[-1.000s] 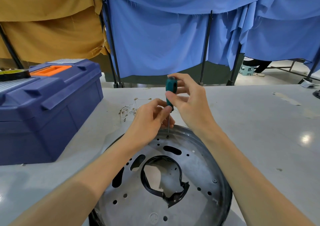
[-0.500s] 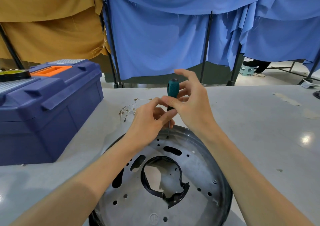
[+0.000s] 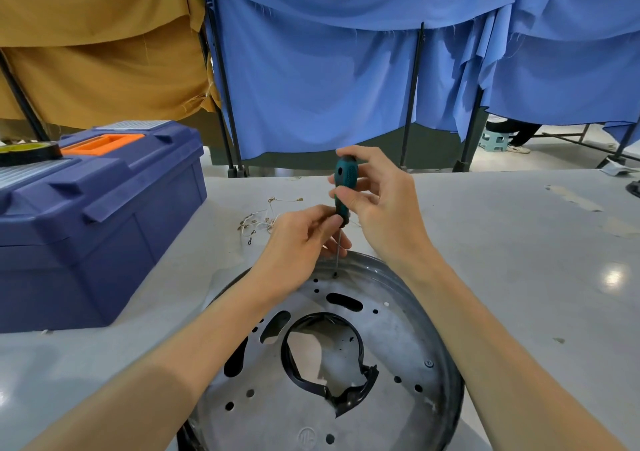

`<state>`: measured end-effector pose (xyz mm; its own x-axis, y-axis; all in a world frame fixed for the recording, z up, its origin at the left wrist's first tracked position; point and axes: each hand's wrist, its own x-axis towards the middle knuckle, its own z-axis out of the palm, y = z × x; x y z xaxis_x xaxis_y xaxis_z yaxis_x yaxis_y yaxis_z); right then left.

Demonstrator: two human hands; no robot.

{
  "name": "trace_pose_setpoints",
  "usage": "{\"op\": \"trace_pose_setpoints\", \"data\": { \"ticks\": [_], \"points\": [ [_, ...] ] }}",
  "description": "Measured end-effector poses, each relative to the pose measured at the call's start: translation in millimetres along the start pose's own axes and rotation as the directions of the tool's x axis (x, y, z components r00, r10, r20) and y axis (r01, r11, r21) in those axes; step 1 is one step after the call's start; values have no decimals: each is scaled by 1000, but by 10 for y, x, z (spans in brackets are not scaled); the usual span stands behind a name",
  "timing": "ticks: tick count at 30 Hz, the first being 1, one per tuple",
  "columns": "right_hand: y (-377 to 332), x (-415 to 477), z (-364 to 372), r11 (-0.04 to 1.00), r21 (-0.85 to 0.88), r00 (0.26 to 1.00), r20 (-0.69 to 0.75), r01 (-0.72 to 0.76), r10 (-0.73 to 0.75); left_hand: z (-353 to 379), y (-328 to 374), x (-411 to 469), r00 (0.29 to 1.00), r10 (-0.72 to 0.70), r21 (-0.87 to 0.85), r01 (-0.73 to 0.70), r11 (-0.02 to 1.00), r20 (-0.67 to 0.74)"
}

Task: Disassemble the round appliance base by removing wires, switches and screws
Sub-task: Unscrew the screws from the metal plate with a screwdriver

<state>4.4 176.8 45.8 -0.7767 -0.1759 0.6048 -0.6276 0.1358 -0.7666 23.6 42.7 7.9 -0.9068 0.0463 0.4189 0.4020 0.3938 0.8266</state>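
Both hands on the screwdriver (image 3: 343, 187). Right hand (image 3: 384, 208) pinches the teal handle between thumb and fingertips, index arched over the top end. Left hand (image 3: 298, 246) has its fingers curled, thumb and forefinger pinching the dark lower end of the handle where the shaft begins.

Tool stands roughly upright, tip down on a small hole (image 3: 335, 273) in the round base (image 3: 398, 340), close to its far rim. Can't tell whether a screw head sits under the tip, it's too small.

Base lies flat on the grey table (image 3: 519, 260) straight in front of me, between my forearms. It's a metal plate with slots and round holes. The big centre opening is edged by a torn black plastic ring (image 3: 346, 395). One screw (image 3: 428, 363) shows on the right side of the plate.

Loose wires (image 3: 259, 220) with small terminals lie on the table just beyond my left hand, apart from the base.

Blue toolbox (image 3: 104, 225) at left, lid down, with a tape roll (image 3: 27, 151) on top at the far left. Blue curtains (image 3: 329, 87) and a brown cloth (image 3: 97, 52) hang behind the table.
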Motion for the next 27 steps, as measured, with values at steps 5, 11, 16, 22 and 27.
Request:
{"op": "trace_pose_setpoints", "data": {
  "ticks": [5, 11, 16, 22, 27],
  "points": [
    [-7, -8, 21, 996, -85, 999, -13, 29, -30, -3, 30, -14, 1000, 0, 26, 0, 1000, -27],
    [7, -4, 18, 1000, -9, 1000, 0, -7, 7, 2, 19, -11, 1000, 16, 43, -15, 999, -13],
    [4, -1, 6, 996, -93, 1000, -5, 15, -16, -2, 45, -18, 1000, 9, 59, -7, 998, -21],
    [11, 0, 14, 1000, -5, 1000, 8, -2, 2, -20, 44, -10, 1000, -6, 34, 7, 999, -30],
    [20, 0, 3, 1000, 29, 1000, -31, -1, 2, -35, -10, -9, 999, -14, 151, 20, 988, -44]
  ]
}}
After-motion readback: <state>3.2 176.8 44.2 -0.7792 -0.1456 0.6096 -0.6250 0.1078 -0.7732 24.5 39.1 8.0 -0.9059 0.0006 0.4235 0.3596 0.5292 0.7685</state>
